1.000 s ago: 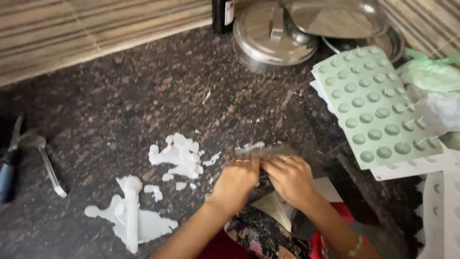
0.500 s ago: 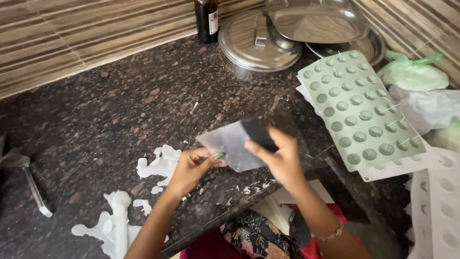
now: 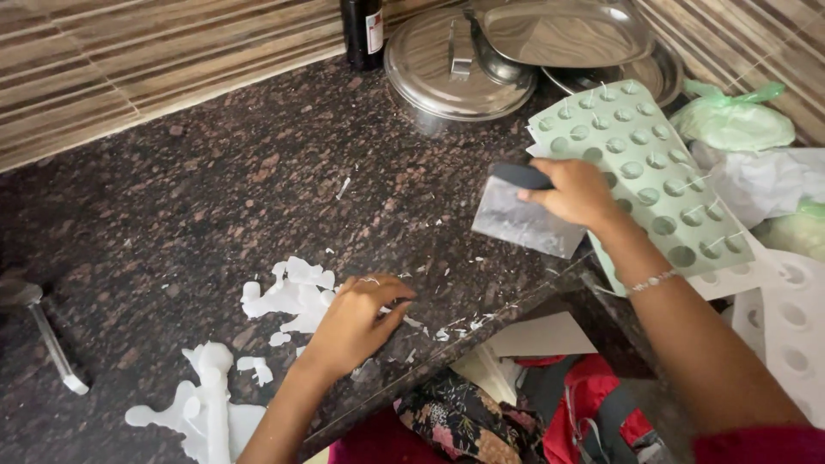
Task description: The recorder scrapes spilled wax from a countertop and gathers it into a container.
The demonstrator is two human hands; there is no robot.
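My right hand [image 3: 574,191] grips the dark handle of a flat metal scraper [image 3: 522,219], held above the dark speckled counter [image 3: 215,189] beside a pale green mould tray [image 3: 640,167] with round cavities and wicks. My left hand [image 3: 357,322] rests on the counter near its front edge, fingers curled over small white wax bits. A pile of white wax flakes [image 3: 288,292] lies just left of that hand. A bigger white wax spill [image 3: 202,408] sits at the front left.
A steel pot with lid [image 3: 451,64], steel plates [image 3: 567,30] and a dark bottle [image 3: 363,30] stand at the back. Green and white plastic bags [image 3: 739,120] lie at the right. White mould trays [image 3: 786,309] are at the far right. A metal tool [image 3: 51,344] lies left.
My right hand lifted the scraper off the counter and carried it right, toward the green mould. My left hand let go of it and dropped to the counter by the wax flakes.
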